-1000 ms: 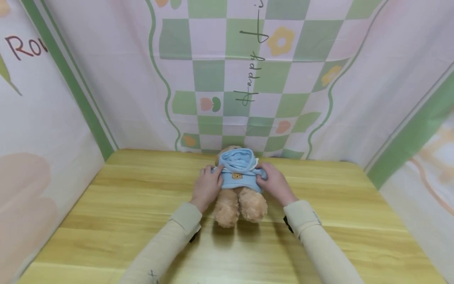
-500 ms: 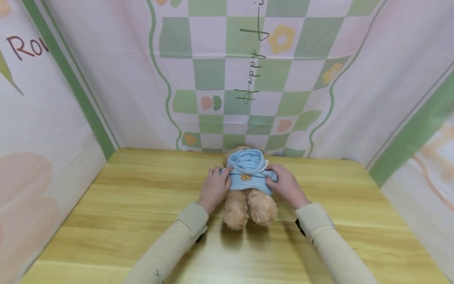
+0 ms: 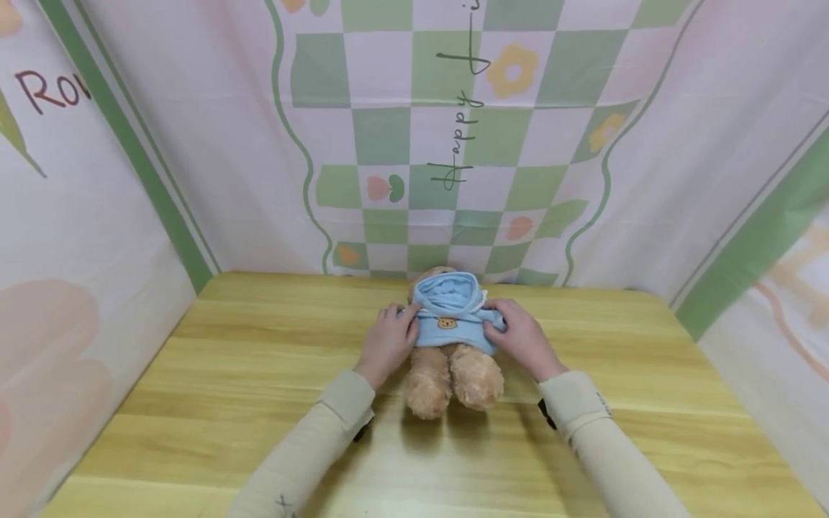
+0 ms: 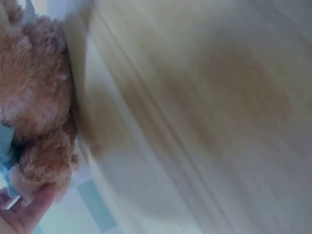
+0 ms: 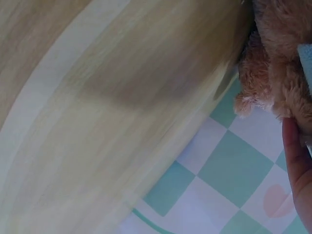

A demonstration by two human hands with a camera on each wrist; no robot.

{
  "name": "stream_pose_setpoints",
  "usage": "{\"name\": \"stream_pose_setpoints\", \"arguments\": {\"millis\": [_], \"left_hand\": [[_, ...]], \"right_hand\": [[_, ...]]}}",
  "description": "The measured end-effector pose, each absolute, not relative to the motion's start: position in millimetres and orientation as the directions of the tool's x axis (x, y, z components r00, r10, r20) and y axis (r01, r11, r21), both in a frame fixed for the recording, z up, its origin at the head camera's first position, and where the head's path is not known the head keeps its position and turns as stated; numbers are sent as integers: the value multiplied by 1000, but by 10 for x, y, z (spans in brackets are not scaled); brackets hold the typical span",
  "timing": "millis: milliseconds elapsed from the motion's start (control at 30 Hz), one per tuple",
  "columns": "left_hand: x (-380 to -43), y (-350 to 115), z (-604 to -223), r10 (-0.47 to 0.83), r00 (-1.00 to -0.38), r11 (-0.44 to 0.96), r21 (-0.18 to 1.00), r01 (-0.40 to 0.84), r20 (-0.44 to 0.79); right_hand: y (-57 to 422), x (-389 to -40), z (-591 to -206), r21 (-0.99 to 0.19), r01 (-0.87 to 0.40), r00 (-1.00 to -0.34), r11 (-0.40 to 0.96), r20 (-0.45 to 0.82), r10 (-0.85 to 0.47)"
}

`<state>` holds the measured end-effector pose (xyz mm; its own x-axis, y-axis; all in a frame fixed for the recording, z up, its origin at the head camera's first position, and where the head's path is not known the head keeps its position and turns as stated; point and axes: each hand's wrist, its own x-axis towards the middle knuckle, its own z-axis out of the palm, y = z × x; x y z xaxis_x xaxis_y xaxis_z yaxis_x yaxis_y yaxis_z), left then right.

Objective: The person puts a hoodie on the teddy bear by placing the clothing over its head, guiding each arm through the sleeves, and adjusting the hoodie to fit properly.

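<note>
A light brown teddy bear (image 3: 476, 378) in a light blue hoodie (image 3: 460, 336) lies at the far middle of the table, its legs toward me. The hoodie bears a small bear-face patch, and its hood opening faces up in front of the head, which shows only partly. My left hand (image 3: 386, 342) grips the bear's left-hand side at the sleeve. On the opposite side, my right hand (image 3: 522, 342) pinches the other sleeve between thumb and fingers. Both wrist views show fingers against the bear's furry arm; the left wrist view has the left hand (image 4: 27, 212) at its lower left corner.
The wooden table (image 3: 227, 403) ends at the back against a checked green and white cloth (image 3: 382, 137). More printed cloth hangs at the left (image 3: 97, 216) and right sides (image 3: 777, 309).
Both hands have moved the teddy bear a little to the right, then very slightly back left in the last half second. Their hold on it looks the same.
</note>
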<state>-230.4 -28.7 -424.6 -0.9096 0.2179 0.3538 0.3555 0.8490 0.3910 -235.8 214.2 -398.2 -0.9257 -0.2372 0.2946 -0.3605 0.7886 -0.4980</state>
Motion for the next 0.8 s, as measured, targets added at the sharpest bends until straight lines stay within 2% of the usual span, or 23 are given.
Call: {"name": "stream_pose_setpoints", "arguments": {"millis": [233,300,367,533,700,800], "left_hand": [[-2307,-389,-4195,234,-891,835,388,389,389],[-2309,-420,-4193,234,-878,834,377,402,417],[-2312,-449,-4189,241,-848,838,340,427,472],[-2318,-506,-4178,313,-700,844,151,515,642],[-2309,-525,-4163,469,-551,781,-34,623,690],[-2299,-521,-4166,552,-498,728,-95,679,668]], "right_hand": [[2128,-2354,-3951,-442,-381,-913,812,322,-252],[2124,-2356,-3945,-387,-425,-882,818,378,-280],[2121,-2357,-3944,-304,-496,-823,813,463,-329],[2116,-2347,-3939,-104,-642,-632,760,632,-448],[2140,-2327,-3936,-28,-699,-557,714,648,-520],[2172,-2321,-3935,15,-744,-509,668,634,-582]]}}
